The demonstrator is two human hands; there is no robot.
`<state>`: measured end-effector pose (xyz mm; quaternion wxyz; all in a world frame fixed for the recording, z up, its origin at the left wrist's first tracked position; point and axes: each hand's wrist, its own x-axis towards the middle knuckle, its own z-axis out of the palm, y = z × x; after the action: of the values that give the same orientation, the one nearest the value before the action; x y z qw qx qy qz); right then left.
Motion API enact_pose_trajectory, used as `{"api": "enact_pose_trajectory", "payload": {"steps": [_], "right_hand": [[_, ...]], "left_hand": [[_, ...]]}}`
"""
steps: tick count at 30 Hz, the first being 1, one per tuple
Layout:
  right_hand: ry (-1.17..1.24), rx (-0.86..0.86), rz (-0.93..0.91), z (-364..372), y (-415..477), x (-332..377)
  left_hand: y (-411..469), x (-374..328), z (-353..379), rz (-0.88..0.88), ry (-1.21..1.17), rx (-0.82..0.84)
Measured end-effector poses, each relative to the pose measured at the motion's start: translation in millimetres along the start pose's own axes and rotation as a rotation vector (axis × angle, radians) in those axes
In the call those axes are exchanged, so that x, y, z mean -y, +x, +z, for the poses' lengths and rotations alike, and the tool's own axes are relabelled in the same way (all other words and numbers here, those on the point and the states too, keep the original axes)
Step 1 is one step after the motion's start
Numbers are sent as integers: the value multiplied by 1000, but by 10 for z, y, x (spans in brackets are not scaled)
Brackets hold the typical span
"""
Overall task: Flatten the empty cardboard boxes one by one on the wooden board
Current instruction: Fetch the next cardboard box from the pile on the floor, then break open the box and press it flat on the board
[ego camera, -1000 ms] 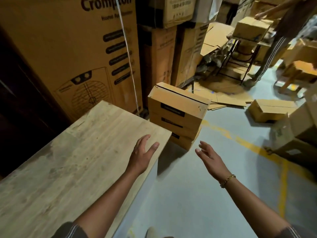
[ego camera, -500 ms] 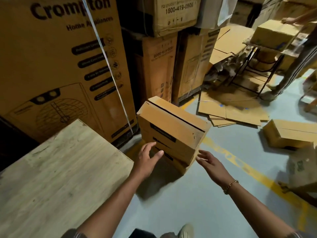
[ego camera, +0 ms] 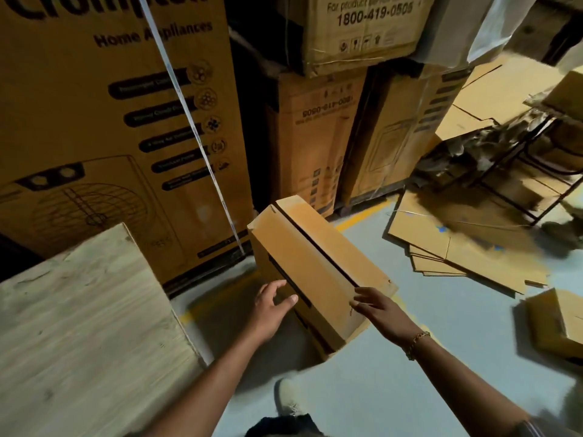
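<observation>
- Head view: a closed cardboard box (ego camera: 318, 263) lies on top of a short stack of like boxes on the grey floor (ego camera: 394, 389), just right of the wooden board (ego camera: 79, 326) and apart from it
- Its top flaps meet along a dark seam that runs the length of the lid, and a dark strip runs along its long side face
- Left hand (ego camera: 271, 305) is at that long side face, fingers spread and loosely bent with the thumb pointing at the box; whether it touches the cardboard I cannot tell
- Right hand (ego camera: 378, 310) reaches the box's near end, and its fingertips (ego camera: 358, 302) lie on the top edge by the corner; they are not wrapped round anything
- Both hands are apart, one on each side of the box's near end, and neither one grips it
- A gold bracelet (ego camera: 416, 340) sits on the right wrist
- Only bare wood shows on the part of the board that is in view
- Behind the board stands a tall printed carton (ego camera: 110, 121) with a white strap (ego camera: 192, 127) slanting across its front
- More cartons are stacked behind the box
- Flattened cardboard sheets (ego camera: 457, 247) lie spread on the floor to the right, and a small box (ego camera: 558, 320) rests near the right edge
- A light shoe (ego camera: 288, 395) shows low in the frame between the forearms
</observation>
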<state>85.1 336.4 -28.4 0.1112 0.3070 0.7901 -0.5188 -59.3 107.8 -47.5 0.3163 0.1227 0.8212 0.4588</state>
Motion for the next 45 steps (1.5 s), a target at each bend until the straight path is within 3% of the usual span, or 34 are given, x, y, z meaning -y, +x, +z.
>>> {"api": "enact_pose_trajectory", "payload": {"steps": [13,18,26,30,36,45], "right_hand": [[-110,204,85,-1069,1722,-334],[-161,266,97,-1149,2613,-742],[-141,386,222,-1046,3582,-1660],[-177,548,182,-1047,3552,-1702],[56,517,84,-1245,3204,-1255],[127,580,-118,-1140,2214,-150]], "left_hand": [[1284,94,942,-378,-188,-74],[1502,426,1348,-553,-245,-161],[1738,915,2276,-800,-540,-319],[1789,919,2559,-769,-703,-440],[1506,603,2547,-664,-720,-590],[290,-192,1837,-503,-765,-871]]}}
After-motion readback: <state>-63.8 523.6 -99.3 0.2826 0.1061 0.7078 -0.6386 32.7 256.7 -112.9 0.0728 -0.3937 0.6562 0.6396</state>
